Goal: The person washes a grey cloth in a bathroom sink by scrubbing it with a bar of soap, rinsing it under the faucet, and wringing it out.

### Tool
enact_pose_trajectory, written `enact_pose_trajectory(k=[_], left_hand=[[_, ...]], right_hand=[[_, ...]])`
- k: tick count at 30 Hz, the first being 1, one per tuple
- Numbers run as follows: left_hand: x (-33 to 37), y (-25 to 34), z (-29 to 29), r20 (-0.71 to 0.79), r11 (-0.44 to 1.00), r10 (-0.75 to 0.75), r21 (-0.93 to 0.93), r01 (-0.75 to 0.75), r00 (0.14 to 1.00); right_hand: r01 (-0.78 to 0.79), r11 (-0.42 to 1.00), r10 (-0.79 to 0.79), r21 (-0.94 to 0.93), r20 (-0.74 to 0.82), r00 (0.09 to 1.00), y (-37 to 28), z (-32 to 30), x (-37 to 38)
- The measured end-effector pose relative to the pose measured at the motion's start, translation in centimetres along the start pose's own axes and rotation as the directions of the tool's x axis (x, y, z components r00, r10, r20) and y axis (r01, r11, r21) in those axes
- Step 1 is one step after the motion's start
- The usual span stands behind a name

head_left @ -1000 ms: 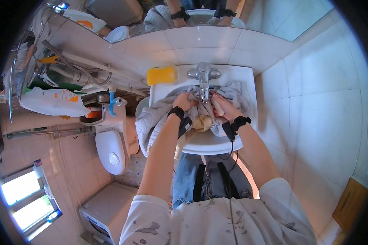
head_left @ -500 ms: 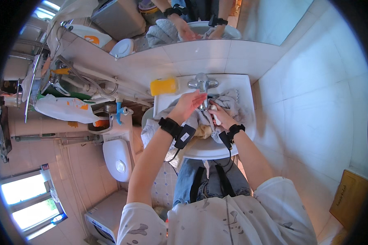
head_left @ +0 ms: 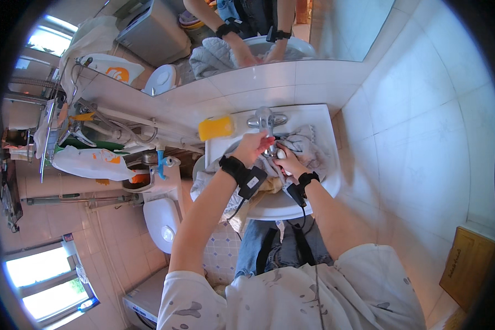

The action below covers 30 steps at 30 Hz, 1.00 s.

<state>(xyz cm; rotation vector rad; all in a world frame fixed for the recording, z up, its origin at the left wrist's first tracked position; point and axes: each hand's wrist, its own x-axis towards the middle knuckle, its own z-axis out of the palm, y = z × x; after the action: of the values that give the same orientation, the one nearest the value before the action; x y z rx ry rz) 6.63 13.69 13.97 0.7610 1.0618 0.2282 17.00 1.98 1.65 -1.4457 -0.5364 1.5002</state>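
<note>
- Grey cloth (head_left: 305,148) is bunched in the white sink (head_left: 313,115), below the chrome tap (head_left: 265,117).
- White bar-like piece (head_left: 281,154) is held narrowly by the right hand (head_left: 293,164), the nearer one; its long axis is directed roughly away from the body, toward the tap.
- Left hand (head_left: 251,149) is positioned beside the spout, just left of the piece, fingers extended, nothing seen gripped; whether the spout is touched cannot be told.

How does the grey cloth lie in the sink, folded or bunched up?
Bunched up: the cloth lies in loose, uneven creases in the sink.
</note>
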Motion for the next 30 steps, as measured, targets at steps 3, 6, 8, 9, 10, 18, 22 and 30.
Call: enact_pose_trajectory(k=[3, 6, 8, 9, 10, 18, 22, 30], left_hand=[[0.8, 1.0, -0.6, 0.049, 0.996, 0.030, -0.082, -0.026, 0.998], [0.1, -0.1, -1.2, 0.082, 0.988, 0.108, -0.122, -0.098, 0.991], [-0.5, -3.2, -2.7, -0.010, 0.957, 0.289, 0.037, -0.289, 0.957], [-1.3, -4.8, -2.5, -0.001, 0.843, 0.378, 0.413, -0.344, 0.926], [-2.4, -6.5, -2.5, 0.039, 0.599, 0.455, 0.726, -0.338, 0.890], [-2.8, -11.6, -3.0, 0.305, -0.124, 0.406, 0.952, -0.279, 0.862], [-0.7, -12.0, -3.3, 0.305, -0.089, 0.290, 0.952, -0.291, 0.907], [2.1, -12.9, -4.9, 0.359, -0.209, 0.281, 0.928, -0.309, 0.890]], right_hand=[[-0.020, 1.000, 0.020, -0.017, -0.008, 1.000, 0.3, 0.3, 0.2], [-0.069, 0.997, 0.069, -0.034, 0.001, 0.998, 0.1, -0.2, -0.1], [-0.025, 1.000, 0.025, -0.002, 0.020, 0.999, 0.2, 0.1, 0.1], [-0.066, 0.998, 0.065, 0.025, 0.022, 0.998, 0.1, -0.2, 0.0], [-0.110, 0.993, 0.108, 0.052, 0.030, 0.994, -0.3, -0.3, -0.4], [-0.159, 0.981, 0.152, 0.108, 0.069, 0.986, -1.3, 0.0, -1.6], [-0.080, 0.984, 0.073, 0.159, 0.047, 0.996, -0.1, -0.5, -1.5], [-0.130, 0.990, 0.130, 0.059, 0.005, 0.992, -0.8, 0.9, -1.1]])
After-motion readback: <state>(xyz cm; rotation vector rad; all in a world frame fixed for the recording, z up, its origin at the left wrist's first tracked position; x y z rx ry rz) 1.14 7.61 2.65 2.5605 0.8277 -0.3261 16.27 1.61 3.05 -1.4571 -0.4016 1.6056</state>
